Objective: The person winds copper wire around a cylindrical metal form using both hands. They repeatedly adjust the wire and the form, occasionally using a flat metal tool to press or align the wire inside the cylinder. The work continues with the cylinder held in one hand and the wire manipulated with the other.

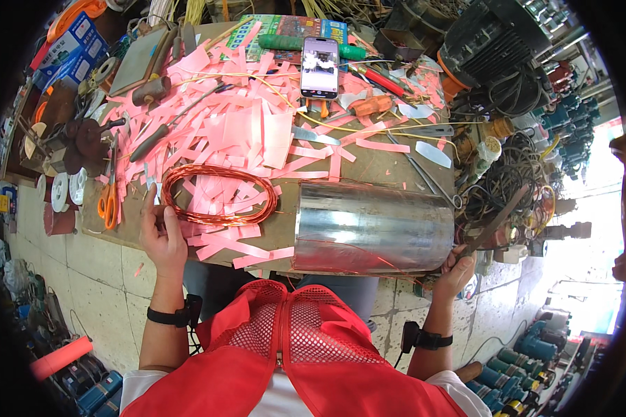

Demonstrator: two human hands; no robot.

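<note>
A metal stator cylinder [373,227] lies on its side at the table's near edge, with thin copper wires along it. Left of it rests an oval coil of copper wire [219,219] on pink paper strips. My left hand [163,229] is at the coil's left end, fingers apart and pointing up; whether they touch the coil is unclear. My right hand [456,266], at the cylinder's right end, grips a long flat dark strip [495,221] that slants up to the right. Part of those fingers is hidden beside the cylinder.
Pink paper strips [224,130] cover much of the table. A smartphone [320,68] leans on a green roll. Orange-handled scissors [108,203], a wooden mallet [151,91], a screwdriver [365,107] and long metal forceps [422,172] lie about. A large motor [493,47] stands back right.
</note>
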